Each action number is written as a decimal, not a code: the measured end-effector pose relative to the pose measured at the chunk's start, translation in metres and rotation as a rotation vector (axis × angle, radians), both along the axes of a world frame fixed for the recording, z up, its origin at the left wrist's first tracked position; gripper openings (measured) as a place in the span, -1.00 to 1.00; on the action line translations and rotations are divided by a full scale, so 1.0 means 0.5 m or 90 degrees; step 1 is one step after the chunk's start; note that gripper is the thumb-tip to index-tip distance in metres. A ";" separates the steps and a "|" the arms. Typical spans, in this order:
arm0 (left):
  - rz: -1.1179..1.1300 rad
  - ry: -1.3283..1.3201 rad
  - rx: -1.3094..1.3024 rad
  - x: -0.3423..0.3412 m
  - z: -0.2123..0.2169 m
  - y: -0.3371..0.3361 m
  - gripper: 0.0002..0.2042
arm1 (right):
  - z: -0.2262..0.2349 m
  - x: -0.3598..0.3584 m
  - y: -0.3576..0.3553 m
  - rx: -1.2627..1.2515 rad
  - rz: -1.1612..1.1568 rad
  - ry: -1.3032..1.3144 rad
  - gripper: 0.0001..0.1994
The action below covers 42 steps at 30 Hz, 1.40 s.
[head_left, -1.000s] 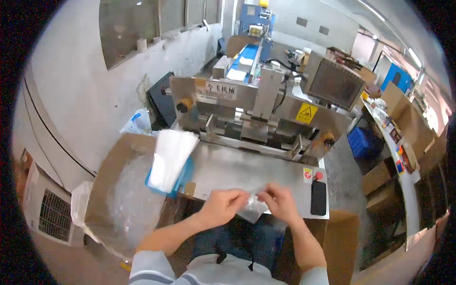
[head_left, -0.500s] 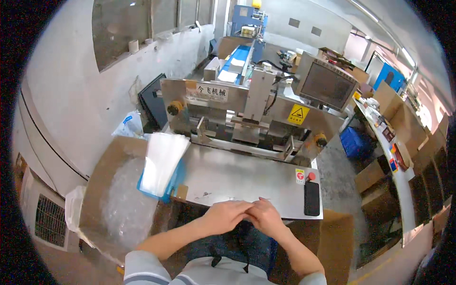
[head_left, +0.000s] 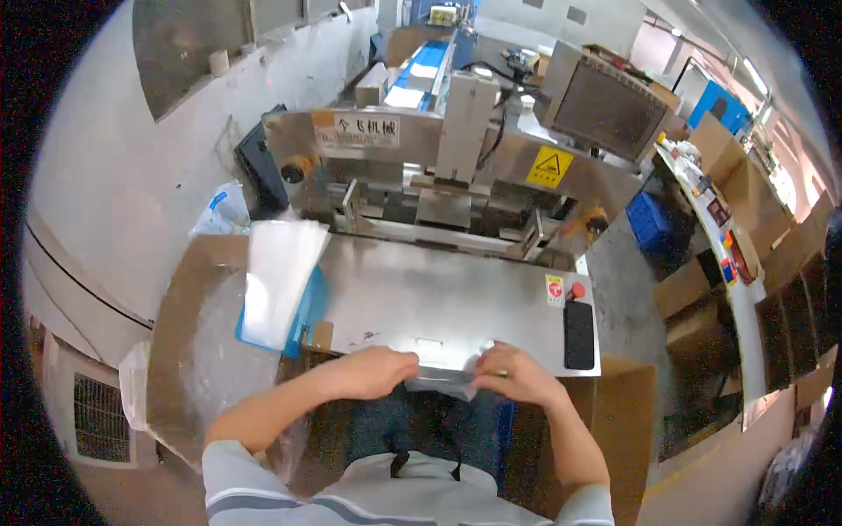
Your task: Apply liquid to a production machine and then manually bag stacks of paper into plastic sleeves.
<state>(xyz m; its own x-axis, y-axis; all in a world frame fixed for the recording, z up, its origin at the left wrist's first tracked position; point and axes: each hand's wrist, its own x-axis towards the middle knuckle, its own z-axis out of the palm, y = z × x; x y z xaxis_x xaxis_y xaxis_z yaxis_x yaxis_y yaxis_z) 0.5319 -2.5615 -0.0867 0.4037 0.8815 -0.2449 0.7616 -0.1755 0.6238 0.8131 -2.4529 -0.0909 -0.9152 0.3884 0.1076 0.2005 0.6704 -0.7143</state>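
Observation:
At the front edge of the steel table (head_left: pixel 438 294), a see-through plastic piece (head_left: pixel 438 384), like a small bag or film, stretches between my hands. My left hand (head_left: pixel 379 372) is closed at its left end, thumb and fingers pinched together. On the other end, my right hand (head_left: pixel 517 375) pinches the plastic, its fingers bent. Glare and blur hide the exact shape of the piece. To the left of my hands, a fanned stack of white translucent sheets (head_left: pixel 282 280) rests on a blue tray (head_left: pixel 311 309) at the table's corner.
Behind the table stands a steel machine (head_left: pixel 421 140) with a screen (head_left: pixel 605 110). A black phone (head_left: pixel 579 336) and a red button (head_left: pixel 577 290) sit at the table's right end. An open carton (head_left: pixel 175 329) of clear plastic stands left; another carton (head_left: pixel 627 421) is at right.
My hands, earlier together at the table edge, have moved apart, and clear plastic now shows between them. The view has tilted down, so the machine sits higher in it.

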 end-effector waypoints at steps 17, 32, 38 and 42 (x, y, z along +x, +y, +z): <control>0.202 -0.099 -0.070 -0.255 -0.092 0.603 -0.62 | -0.090 -0.229 0.520 0.145 -0.208 -0.086 -0.74; 0.353 0.158 0.557 -0.046 -0.148 0.404 -0.51 | -0.091 -0.315 0.371 0.386 -0.280 -0.161 -0.38; 0.366 0.187 0.505 0.079 -0.215 0.153 -0.44 | -0.080 -0.318 0.363 0.367 -0.260 -0.201 -0.36; 0.416 0.226 0.432 0.082 -0.201 0.132 -0.38 | -0.099 -0.321 0.367 0.381 -0.286 -0.214 -0.34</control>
